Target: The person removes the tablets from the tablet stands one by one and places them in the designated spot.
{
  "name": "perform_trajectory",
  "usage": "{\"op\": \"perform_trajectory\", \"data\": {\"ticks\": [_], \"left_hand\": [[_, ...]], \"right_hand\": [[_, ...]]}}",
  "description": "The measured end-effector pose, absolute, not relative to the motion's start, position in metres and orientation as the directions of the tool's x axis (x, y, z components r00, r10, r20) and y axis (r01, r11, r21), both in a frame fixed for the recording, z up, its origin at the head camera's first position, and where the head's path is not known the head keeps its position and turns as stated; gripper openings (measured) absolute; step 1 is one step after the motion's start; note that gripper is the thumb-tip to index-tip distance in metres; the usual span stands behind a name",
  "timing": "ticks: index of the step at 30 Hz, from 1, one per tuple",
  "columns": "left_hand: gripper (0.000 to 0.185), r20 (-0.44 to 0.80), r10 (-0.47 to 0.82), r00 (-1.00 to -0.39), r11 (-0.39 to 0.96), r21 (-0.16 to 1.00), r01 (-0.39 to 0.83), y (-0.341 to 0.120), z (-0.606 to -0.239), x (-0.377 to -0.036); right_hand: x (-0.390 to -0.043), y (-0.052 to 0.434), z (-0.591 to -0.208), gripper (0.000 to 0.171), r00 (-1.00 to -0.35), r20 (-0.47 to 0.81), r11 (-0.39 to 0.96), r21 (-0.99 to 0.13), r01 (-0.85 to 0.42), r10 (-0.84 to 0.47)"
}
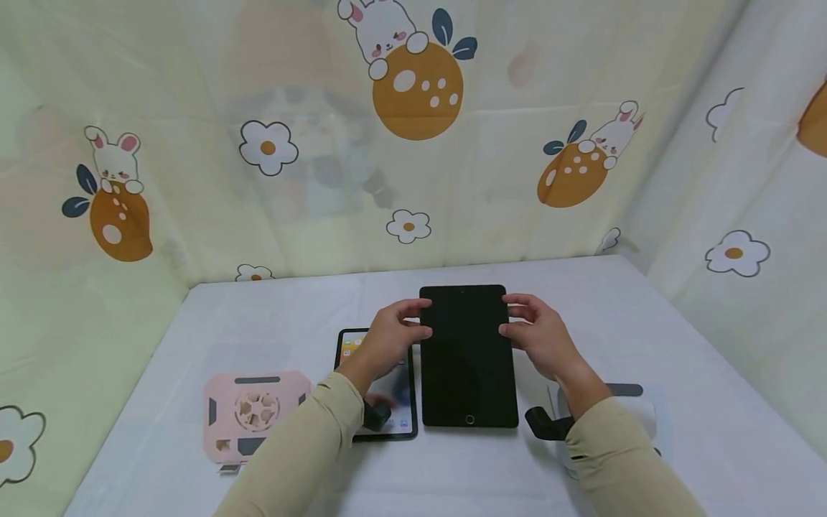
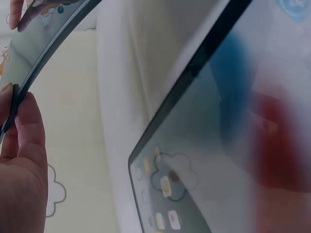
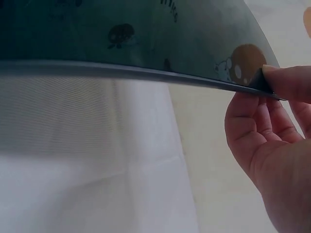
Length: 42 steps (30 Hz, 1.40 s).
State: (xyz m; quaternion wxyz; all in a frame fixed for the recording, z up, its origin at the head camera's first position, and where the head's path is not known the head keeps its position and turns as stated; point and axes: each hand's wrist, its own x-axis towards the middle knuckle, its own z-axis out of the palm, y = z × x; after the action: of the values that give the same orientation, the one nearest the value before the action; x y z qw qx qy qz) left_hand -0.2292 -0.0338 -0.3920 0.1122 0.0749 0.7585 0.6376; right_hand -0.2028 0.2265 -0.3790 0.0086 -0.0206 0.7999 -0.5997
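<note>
A black tablet (image 1: 468,359) with its screen dark and a round home button at the near end is held between both hands. My left hand (image 1: 390,336) pinches its left edge near the far end, thumb on the face, as the left wrist view also shows. On the opposite edge, my right hand (image 1: 541,341) grips with the thumb over the screen and fingers (image 3: 241,114) underneath. In the right wrist view, the tablet's edge (image 3: 146,73) stands above the white cloth. A second tablet (image 1: 403,391), its screen lit with app icons, lies under my left wrist.
A pink case (image 1: 222,406) with a round patterned cutout lies at the left. Partly hidden by my right forearm is a pale case with a grey strip (image 1: 625,390). Black wrist camera mounts (image 1: 545,424) jut inward. A patterned curtain (image 1: 323,237) rises behind the white-covered table (image 1: 258,309).
</note>
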Motion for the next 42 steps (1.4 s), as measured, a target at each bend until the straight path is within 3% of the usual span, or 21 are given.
{"op": "perform_trajectory", "data": {"ticks": [24,42], "left_hand": [[0.046,-0.088,0.239,-0.967,0.213,0.976,-0.036,-0.034,-0.41,-0.228],[0.047,-0.178,0.187,-0.966,0.25,0.96,-0.129,-0.032,-0.41,-0.222]], "right_hand": [[-0.196,0.217,-0.39,0.048,-0.999,-0.028,0.392,-0.92,0.009,-0.042],[-0.195,0.203,-0.397,0.06,-0.997,-0.078,0.438,-0.896,0.076,0.014]]}}
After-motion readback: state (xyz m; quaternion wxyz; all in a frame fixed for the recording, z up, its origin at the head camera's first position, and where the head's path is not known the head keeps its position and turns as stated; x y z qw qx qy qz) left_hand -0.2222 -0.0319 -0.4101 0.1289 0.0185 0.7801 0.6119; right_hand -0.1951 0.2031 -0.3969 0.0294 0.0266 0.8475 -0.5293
